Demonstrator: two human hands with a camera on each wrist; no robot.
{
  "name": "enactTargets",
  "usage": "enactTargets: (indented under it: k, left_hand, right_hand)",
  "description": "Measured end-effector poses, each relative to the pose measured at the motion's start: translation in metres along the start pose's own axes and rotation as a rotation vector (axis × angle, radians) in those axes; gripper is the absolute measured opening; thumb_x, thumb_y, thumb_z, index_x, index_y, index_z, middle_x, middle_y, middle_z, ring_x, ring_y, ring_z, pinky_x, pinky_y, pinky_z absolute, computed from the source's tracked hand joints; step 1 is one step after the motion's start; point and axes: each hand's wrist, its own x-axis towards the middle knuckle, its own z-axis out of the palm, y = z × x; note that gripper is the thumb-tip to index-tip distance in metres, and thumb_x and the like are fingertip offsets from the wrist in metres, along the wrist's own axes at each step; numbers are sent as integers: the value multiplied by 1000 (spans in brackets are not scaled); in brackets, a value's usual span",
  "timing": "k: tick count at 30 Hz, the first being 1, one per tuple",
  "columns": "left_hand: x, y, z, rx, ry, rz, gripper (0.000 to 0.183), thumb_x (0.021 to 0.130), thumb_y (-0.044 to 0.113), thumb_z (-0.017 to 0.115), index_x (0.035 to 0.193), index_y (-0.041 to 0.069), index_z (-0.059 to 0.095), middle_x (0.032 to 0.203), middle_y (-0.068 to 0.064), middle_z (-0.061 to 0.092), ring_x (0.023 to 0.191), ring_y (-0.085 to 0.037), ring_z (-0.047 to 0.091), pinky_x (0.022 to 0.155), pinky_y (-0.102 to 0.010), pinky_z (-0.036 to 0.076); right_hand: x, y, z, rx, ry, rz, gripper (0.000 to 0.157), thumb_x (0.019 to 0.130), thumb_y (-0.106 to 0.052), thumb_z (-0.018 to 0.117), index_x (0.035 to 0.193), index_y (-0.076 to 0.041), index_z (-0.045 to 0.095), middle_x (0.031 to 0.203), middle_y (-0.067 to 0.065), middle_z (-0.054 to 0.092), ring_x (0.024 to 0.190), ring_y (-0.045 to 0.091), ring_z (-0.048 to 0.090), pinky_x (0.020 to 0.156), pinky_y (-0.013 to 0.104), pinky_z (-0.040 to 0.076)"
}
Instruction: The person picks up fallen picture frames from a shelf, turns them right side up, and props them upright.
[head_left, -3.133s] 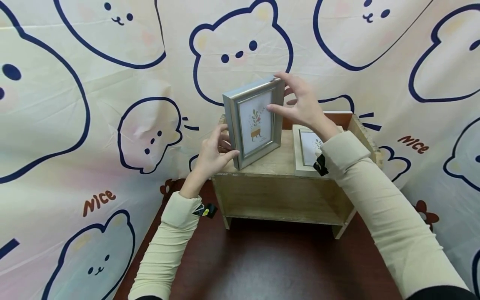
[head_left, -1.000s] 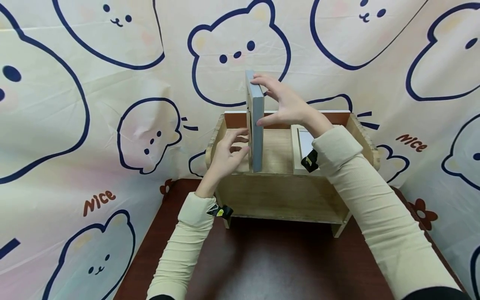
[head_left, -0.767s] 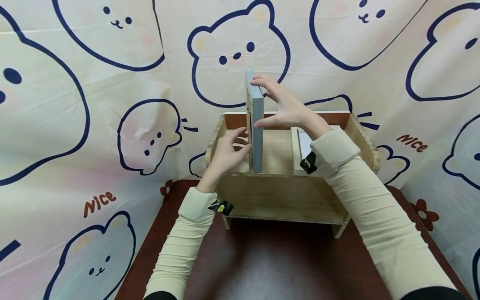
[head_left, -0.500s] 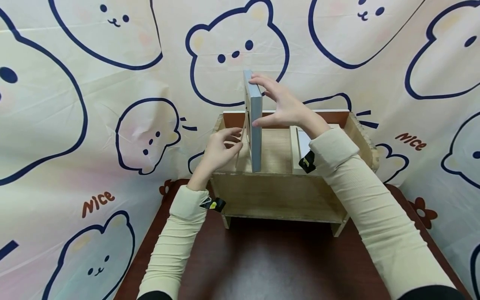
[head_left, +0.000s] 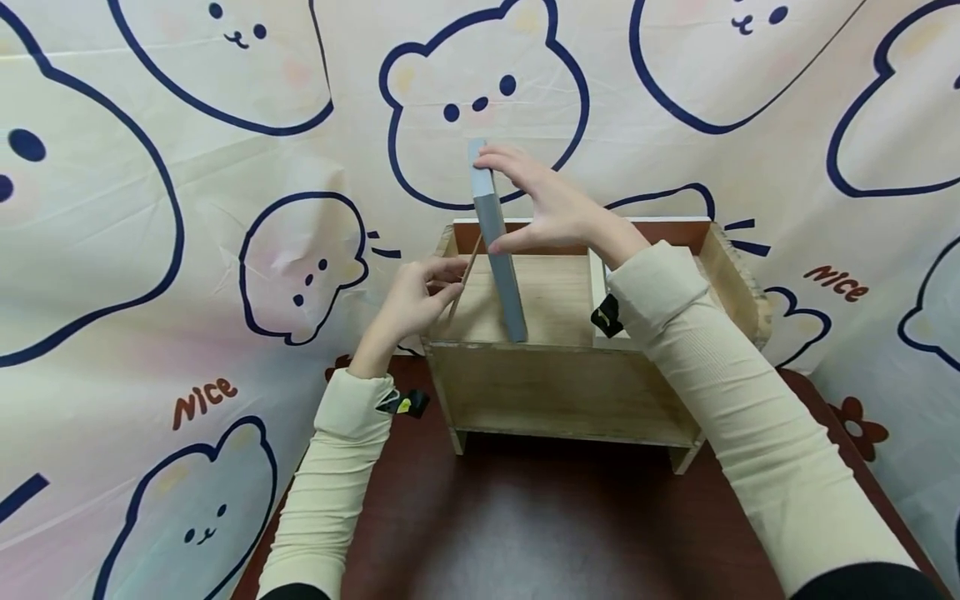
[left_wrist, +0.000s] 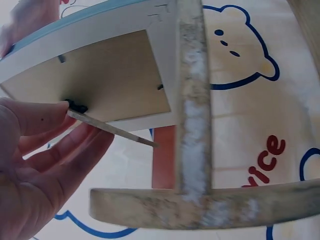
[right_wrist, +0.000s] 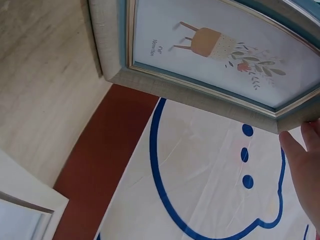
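Currently the frame (head_left: pixel 507 287) stands on edge on the shelf (head_left: pixel 555 304), near its front, top tipped to the left. The right hand (head_left: pixel 551 200) grips it, fingers on the top edge, thumb on the near side. The left hand (head_left: pixel 420 296) pinches the thin stand (head_left: pixel 467 277) between thumb and fingers; the stand is angled out from the frame's back.

Right of the frame and apart from it, a white frame (head_left: pixel 597 296) lies flat on the shelf. The right sleeve (head_left: pixel 720 375) crosses in front of it and hides most of it. In the left wrist view, a worn shelf edge (left_wrist: pixel 194 145) cuts past the frame's corner. A reddish back panel (right_wrist: pixel 107 150) borders the shelf board. Bear-printed cloth (head_left: pixel 187 333) hangs behind, and a dark table (head_left: pixel 525 533) lies below.
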Motion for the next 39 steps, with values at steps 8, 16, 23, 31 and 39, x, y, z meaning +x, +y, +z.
enactTargets:
  k: [8,16,23,31,39]
  left_hand:
    - [-4,-6,5,27,63,75,27,84,-6,59,111,-8,62,104,-21,63,92,-30,62,77,-37,53]
    - [-6,-7,10,126,84,118,25,83,-9,58,107,-9,64,99,-22,64,89,-32,63,75,-37,53]
    - [-9,-10,9,248,159,143,17,81,-2,66,97,-8,68,96,-19,66,83,-29,61,74,-37,50]
    - [-11,-17,0,249,139,13,27,82,12,69,105,-3,68,127,-22,51,119,-38,40,97,-51,31]
    - [-5,-19,2,270,109,-14,17,85,8,64,95,-4,70,128,-21,51,120,-36,40,100,-48,30]
  right_hand:
    - [14,-11,-6,-138,-114,22,88,68,-31,79,140,-10,35,150,10,23,136,21,19,109,41,19]
    - [21,-16,-4,-187,-207,47,87,69,-32,78,141,-11,34,150,10,23,135,24,22,106,46,22]
    - [21,-13,-3,-158,-244,30,94,67,-32,81,144,-13,29,152,10,17,137,24,17,108,48,19]
    - [21,-8,-3,-130,-268,39,100,67,-34,82,146,-16,24,154,7,11,139,21,12,108,50,17]
    - [20,-3,2,-128,-196,0,99,65,-34,83,144,-11,28,152,12,16,139,20,12,109,45,17]
